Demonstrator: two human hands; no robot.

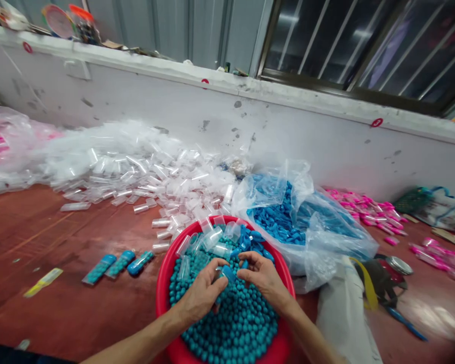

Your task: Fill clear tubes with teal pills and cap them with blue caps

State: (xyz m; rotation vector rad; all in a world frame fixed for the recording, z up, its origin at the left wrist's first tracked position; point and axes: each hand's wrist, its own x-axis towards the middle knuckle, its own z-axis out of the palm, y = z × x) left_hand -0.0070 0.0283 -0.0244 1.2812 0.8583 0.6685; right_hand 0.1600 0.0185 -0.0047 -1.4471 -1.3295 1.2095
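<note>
Over a red basin (162, 293) full of teal beads (231, 331), both of my hands are close together. My left hand (207, 288) is closed round a small container with a blue end (227, 274); the fingers hide most of it. Between the fingertips of my right hand (261, 278) is a small blue cap (244, 264), close to that container. Several clear plastic tubes (212, 237) lie on the beads at the basin's far side, beside a cluster of blue caps (248, 237).
Left of the basin lie three filled tubes (98, 269) and a yellow-handled tool (43, 281). Clear tubes (136, 172) are heaped behind. A plastic bag of blue caps (280, 217) stands to the right, with pink pieces (367, 210) and a strapped item (387, 275) beyond.
</note>
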